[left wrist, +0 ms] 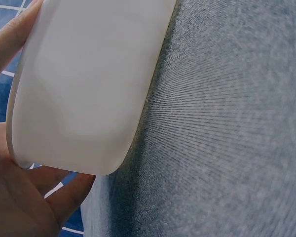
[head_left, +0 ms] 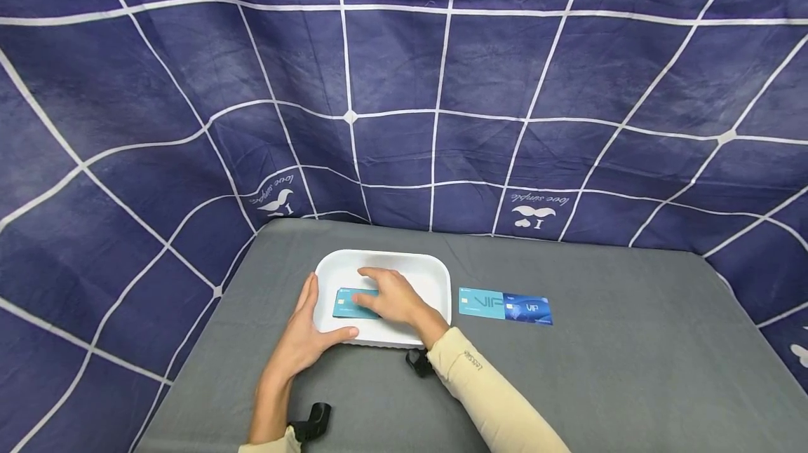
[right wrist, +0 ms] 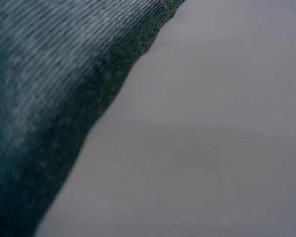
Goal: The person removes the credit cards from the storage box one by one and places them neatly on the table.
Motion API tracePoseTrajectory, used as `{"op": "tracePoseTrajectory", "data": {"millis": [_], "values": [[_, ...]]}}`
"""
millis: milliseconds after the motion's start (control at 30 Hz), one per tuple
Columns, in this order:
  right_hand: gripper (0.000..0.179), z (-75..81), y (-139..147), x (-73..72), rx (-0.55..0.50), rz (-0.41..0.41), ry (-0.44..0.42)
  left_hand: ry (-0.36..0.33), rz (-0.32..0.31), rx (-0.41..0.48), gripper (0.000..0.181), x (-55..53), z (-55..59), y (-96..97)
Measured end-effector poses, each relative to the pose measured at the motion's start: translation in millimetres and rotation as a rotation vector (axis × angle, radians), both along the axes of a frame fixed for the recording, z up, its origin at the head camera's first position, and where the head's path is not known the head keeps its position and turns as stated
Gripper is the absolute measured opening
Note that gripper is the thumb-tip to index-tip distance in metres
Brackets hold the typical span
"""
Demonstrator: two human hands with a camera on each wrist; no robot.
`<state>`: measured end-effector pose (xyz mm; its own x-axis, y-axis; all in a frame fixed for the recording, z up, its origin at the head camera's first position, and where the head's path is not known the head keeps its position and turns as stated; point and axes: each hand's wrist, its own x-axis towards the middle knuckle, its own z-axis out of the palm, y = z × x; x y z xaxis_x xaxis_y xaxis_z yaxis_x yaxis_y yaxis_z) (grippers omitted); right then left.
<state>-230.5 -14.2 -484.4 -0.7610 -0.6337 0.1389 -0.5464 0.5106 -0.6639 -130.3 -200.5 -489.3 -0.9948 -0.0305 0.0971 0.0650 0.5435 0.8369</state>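
Note:
A white plastic tray (head_left: 435,285) sits on the grey cloth, with a teal card (head_left: 346,304) lying flat inside it. My left hand (head_left: 301,337) grips the tray's near left corner, thumb along the near rim and fingers against the left side. In the left wrist view, the fingers reach around the end of the tray (left wrist: 89,89). My right hand (head_left: 396,296) is inside the tray, over the right part of the card, which it hides. Its thumb overlaps the card and its index finger stretches apart toward the left. The right wrist view shows only the tray's outer wall (right wrist: 202,123).
Right of the tray, a teal VIP card (head_left: 481,303) and a dark blue VIP card (head_left: 529,309) lie side by side on the grey tabletop (head_left: 631,341). A blue checked curtain (head_left: 404,151) rises behind. Black wrist mounts (head_left: 312,422) show near both wrists.

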Motion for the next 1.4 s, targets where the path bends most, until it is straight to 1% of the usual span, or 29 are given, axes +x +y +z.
{"op": "tracePoseTrajectory", "data": {"millis": [467,667,900,1233,1400], "values": [[0.059,-6.2,-5.4,6.8,0.131,0.034,0.046,-0.006,0.001,-0.005,0.127,0.2,-0.1,-1.1],[0.061,-7.5,-7.0,9.8,0.186,0.065,0.069,0.005,-0.004,-0.004,0.127,0.3,-0.5,-1.6],[0.061,-8.7,-7.9,9.2,0.229,0.076,0.088,0.017,0.001,-0.015,0.127,0.4,-0.7,-2.4],[0.057,-6.1,-6.9,7.6,0.278,0.103,0.127,0.001,-0.001,-0.014,0.127,-1.2,1.6,-1.4],[0.057,-6.7,-6.4,8.4,0.315,0.11,0.127,0.006,-0.002,-0.011,0.126,0.2,-0.3,-0.9]]}}
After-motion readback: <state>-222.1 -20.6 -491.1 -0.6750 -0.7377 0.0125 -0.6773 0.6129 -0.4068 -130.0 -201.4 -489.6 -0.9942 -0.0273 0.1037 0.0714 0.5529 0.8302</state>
